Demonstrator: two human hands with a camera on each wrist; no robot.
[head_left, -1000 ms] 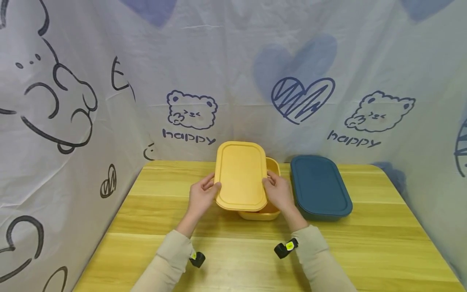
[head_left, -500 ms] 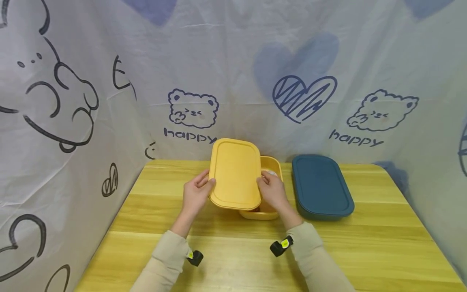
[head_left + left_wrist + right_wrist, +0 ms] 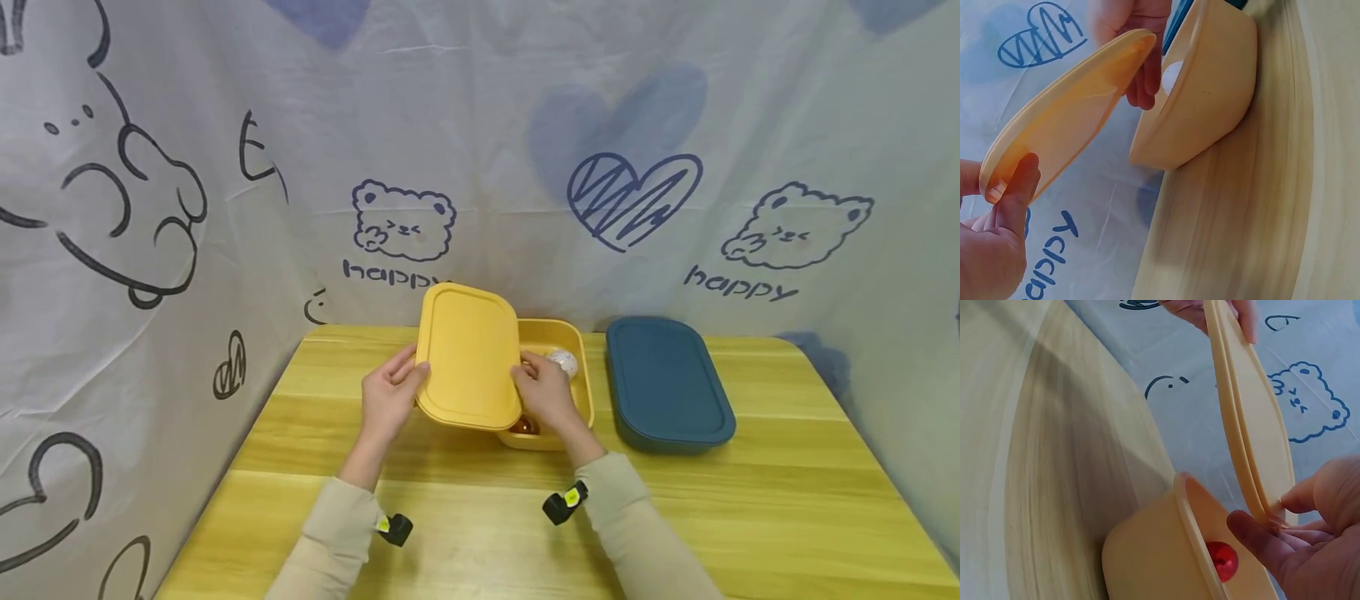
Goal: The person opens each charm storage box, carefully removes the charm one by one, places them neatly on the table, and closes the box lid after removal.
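Note:
A yellow lid (image 3: 469,357) is held up between both hands, tilted above the left part of a yellow box (image 3: 583,408). My left hand (image 3: 386,398) pinches its left edge, thumb on one face and fingers on the other. The right edge is pinched by my right hand (image 3: 547,392), which hovers over the box. Inside the box a white speckled ball (image 3: 564,362) sits toward the back. A shiny red ball (image 3: 1222,560) lies near the front, partly covered by the lid in the head view. Part of the box's inside stays hidden behind the lid and right hand.
A dark blue lidded box (image 3: 670,383) stands to the right of the yellow one. Both rest near the back edge of a wooden table (image 3: 480,525). A printed white curtain (image 3: 495,150) hangs close behind and along the sides.
Both hands have carried the lid leftward off the yellow box, tilting it a little. More of the box's inside shows, with the white and red balls now visible.

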